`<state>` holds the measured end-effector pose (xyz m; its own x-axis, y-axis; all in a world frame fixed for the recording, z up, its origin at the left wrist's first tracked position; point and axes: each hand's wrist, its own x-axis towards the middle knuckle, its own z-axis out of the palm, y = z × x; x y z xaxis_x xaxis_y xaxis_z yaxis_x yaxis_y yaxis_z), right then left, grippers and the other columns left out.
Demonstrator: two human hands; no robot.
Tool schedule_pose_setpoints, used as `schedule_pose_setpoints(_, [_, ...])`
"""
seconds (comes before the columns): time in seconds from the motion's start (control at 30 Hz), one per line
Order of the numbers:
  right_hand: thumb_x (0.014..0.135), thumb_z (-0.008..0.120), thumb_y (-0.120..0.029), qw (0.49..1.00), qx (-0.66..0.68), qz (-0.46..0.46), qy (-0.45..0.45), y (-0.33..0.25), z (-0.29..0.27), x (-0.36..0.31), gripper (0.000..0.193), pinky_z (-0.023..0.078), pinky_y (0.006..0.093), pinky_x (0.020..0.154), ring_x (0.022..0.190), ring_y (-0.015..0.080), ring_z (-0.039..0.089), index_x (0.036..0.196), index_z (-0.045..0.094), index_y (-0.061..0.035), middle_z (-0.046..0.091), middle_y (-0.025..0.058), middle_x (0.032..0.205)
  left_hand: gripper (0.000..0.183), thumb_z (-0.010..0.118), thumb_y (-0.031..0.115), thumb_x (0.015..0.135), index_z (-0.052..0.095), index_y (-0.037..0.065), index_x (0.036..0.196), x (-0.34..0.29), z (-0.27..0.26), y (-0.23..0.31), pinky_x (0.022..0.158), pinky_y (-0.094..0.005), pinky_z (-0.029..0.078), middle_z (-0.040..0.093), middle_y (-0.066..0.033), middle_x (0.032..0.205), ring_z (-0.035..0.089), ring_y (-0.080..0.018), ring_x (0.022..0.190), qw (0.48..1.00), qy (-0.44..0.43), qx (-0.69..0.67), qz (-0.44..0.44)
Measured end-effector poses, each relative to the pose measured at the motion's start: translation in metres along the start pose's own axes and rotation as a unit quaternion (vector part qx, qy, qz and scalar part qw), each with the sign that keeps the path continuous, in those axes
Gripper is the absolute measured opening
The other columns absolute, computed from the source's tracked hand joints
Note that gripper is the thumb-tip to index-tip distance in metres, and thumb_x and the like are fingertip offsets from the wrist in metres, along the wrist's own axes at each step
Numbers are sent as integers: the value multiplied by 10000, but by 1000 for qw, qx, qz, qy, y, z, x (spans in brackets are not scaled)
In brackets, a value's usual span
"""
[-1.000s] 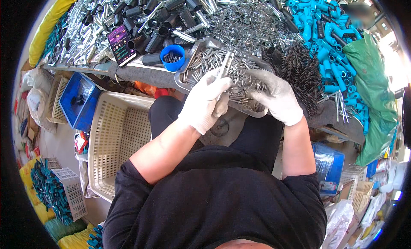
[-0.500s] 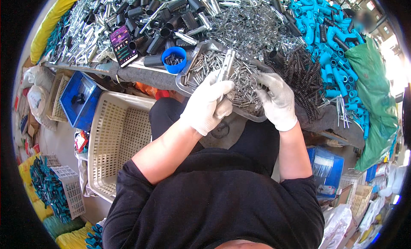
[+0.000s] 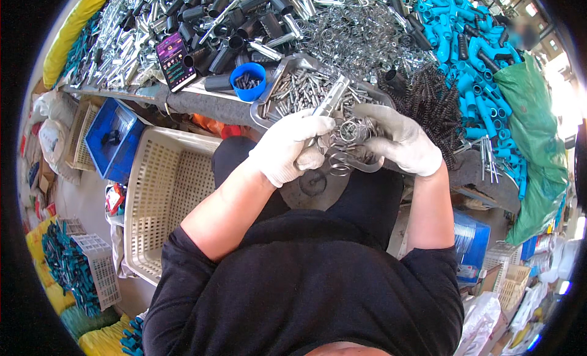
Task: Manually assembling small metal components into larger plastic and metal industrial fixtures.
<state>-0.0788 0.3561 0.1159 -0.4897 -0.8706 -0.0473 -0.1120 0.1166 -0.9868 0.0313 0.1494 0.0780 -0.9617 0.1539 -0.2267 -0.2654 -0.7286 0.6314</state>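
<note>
My gloved left hand (image 3: 286, 147) is closed round a shiny metal tube (image 3: 332, 96) that slants up and to the right. Close beside it, my gloved right hand (image 3: 408, 140) has its fingers curled around a loose tangle of wire rings (image 3: 351, 133). Some rings hang below, between the two hands. Both hands are over the near edge of a grey metal tray (image 3: 259, 113). Small metal pins (image 3: 298, 92) fill the tray, partly hidden by my hands and the tube.
On the bench, a blue cup (image 3: 249, 92) of dark small parts stands beside a phone (image 3: 176, 62). Heaps of wire rings (image 3: 351, 35), black springs (image 3: 431, 105) and teal plastic handles (image 3: 471, 56) surround the tray. A cream basket (image 3: 143, 203) sits at my left.
My right hand has come out to the right and nearer to me, now with a bunch of wire rings at its fingers. The tube in my left hand has tipped further right.
</note>
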Motion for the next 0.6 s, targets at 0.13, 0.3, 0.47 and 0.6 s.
schedule_pose_setpoints(0.13, [790, 588, 23, 936, -310, -167, 11, -9, -7, 2, 353, 485, 334, 849, 977, 242, 611, 1103, 679, -113, 631, 90, 1037, 167, 634, 186, 855, 553, 51, 912, 1, 5, -2, 368, -226, 277, 494, -3, 659, 353, -68, 401, 997, 57, 44, -6])
schedule_pose_setpoints(0.3, [687, 620, 26, 841, -456, -291, 30, -20, -5, 10, 321, 491, 358, 811, 935, 293, 609, 952, 713, -129, 615, 99, 987, 125, 604, 195, 864, 559, 84, 901, 6, 3, -12, 365, -221, 234, 471, 28, 631, 326, -57, 399, 993, 55, 102, -17])
schedule_pose_setpoints(0.47, [738, 611, 15, 865, -429, -259, 34, -33, 6, 8, 319, 494, 367, 807, 940, 316, 609, 1034, 674, -83, 619, 124, 1007, 167, 628, 204, 839, 559, 71, 913, 8, 2, -9, 402, -208, 262, 489, 31, 665, 378, -42, 465, 976, 72, 205, -4])
schedule_pose_setpoints(0.6, [803, 585, -6, 932, -338, -131, 11, -26, -5, 8, 329, 482, 334, 862, 1007, 264, 611, 1129, 628, -25, 615, 131, 1061, 190, 633, 213, 833, 563, 67, 933, 6, 9, -3, 422, -198, 268, 490, 34, 685, 384, -34, 491, 962, 87, 258, 9])
